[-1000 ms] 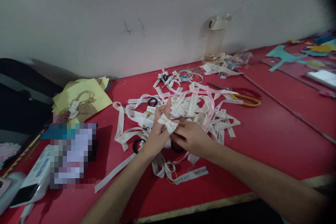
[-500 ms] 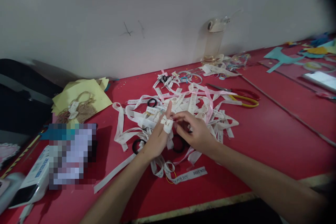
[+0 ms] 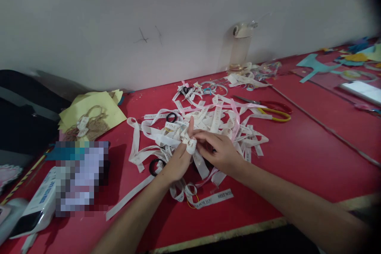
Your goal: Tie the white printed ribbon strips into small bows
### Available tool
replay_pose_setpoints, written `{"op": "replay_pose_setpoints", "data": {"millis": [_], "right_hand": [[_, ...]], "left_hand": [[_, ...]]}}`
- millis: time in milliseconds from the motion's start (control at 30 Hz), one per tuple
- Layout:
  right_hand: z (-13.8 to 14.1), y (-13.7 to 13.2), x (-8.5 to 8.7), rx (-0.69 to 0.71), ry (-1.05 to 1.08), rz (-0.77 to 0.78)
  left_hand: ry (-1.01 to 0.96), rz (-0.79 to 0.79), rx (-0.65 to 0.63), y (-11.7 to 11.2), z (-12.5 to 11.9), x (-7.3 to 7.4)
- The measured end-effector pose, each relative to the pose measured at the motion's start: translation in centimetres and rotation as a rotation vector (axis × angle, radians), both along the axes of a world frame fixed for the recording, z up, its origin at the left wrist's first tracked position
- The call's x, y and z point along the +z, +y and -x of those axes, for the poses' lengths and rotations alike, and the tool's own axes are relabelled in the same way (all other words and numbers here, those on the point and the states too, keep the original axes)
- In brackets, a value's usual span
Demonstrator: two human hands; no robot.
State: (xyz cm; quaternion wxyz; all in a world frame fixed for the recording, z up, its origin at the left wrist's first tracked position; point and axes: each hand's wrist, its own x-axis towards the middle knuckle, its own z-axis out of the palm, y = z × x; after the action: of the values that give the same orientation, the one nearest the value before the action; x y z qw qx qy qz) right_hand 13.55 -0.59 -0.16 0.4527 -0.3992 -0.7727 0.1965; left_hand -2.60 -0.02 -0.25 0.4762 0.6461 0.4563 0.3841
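Observation:
A white printed ribbon is looped around the fingers of my left hand, whose thumb points up. My right hand has its fingers drawn together against the ribbon at the left fingertips; the exact pinch is partly hidden. A loose tail of ribbon slants down below the hands. Beneath and behind them spreads a tangled pile of white ribbons with printed lettering and a pink strand. Black hair ties lie among the ribbons to the left.
Scissors with red and yellow handles rest right of the pile on the red table. A bottle stands by the wall. Yellow paper bears a twine bundle at left. A lit phone lies far right.
My right hand has closed in on the ribbon at my left fingers. The ribbon tail now shows below the hands, and the black ring under my right hand is mostly covered.

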Motion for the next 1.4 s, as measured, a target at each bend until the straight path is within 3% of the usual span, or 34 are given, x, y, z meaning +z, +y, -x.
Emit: {"op": "replay_pose_setpoints", "data": {"millis": [133,333,600,800,900,1000,1167,1267,1400], "right_hand": [[-0.2,0.1,-0.1,0.014,-0.003,0.067],[-0.2,0.3,-0.4,0.050,-0.005,0.005],[-0.1,0.0,0.2,0.013,0.036,0.085],[-0.5,0.0,0.5,-0.080,0.106,0.103],[-0.7,0.2,0.6,-0.141,0.183,0.124],[-0.9,0.4,0.5,-0.169,0.281,0.172],[-1.0,0.6,0.4,-0.090,0.403,0.258],[-1.0,0.5,0.5,0.032,0.405,0.306],[-1.0,0.5,0.6,0.158,0.424,0.390]], "left_hand": [[0.152,0.055,-0.043,0.0,0.2,0.0],[0.222,0.025,-0.131,-0.1,0.5,-0.1],[0.142,0.020,-0.174,0.1,0.5,-0.5],[0.027,0.012,-0.178,0.0,-0.2,0.5],[0.020,-0.032,-0.207,0.0,-0.5,0.9],[0.033,-0.119,-0.144,0.1,-0.7,1.0],[-0.073,-0.270,0.006,0.6,-0.3,1.4],[-0.154,-0.196,0.041,0.9,0.0,1.8],[-0.154,-0.039,-0.058,1.0,0.1,1.6]]}}
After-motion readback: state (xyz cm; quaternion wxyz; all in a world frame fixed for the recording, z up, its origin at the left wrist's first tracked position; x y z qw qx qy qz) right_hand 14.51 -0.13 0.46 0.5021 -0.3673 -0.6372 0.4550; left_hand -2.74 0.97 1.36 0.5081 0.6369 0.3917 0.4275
